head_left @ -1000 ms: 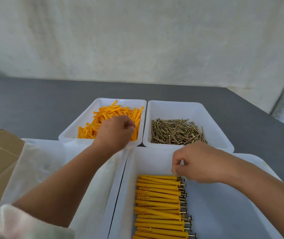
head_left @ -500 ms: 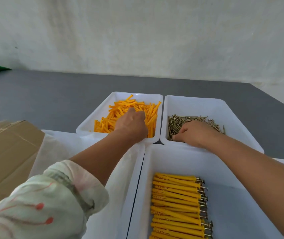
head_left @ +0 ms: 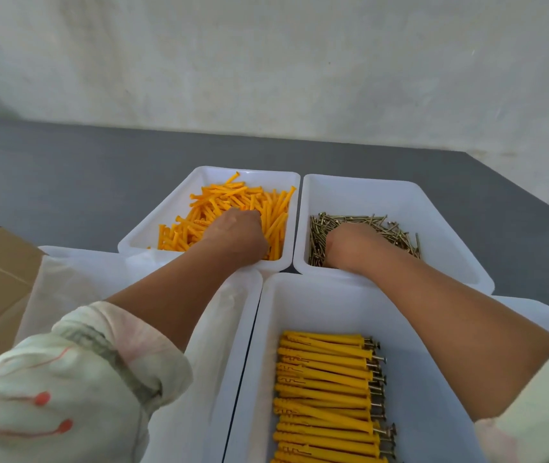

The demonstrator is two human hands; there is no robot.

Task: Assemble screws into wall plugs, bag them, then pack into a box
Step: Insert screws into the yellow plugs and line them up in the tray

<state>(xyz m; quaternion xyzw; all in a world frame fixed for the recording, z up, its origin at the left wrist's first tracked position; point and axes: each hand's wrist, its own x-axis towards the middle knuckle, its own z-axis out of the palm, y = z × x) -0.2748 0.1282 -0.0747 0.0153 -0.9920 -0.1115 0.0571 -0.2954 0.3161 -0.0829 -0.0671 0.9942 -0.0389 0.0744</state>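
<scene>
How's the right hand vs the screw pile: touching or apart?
Touching. Head view: right hand lies sunk in the screws, which crowd against its left and far edges; fingers hidden.

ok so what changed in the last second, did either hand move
The right hand left the row of assembled plugs in the near tray and moved forward into the screw tray, where it lies on the screws; whether it grips any is hidden. The left hand stayed in the orange wall plugs. The row looks unchanged.
</scene>
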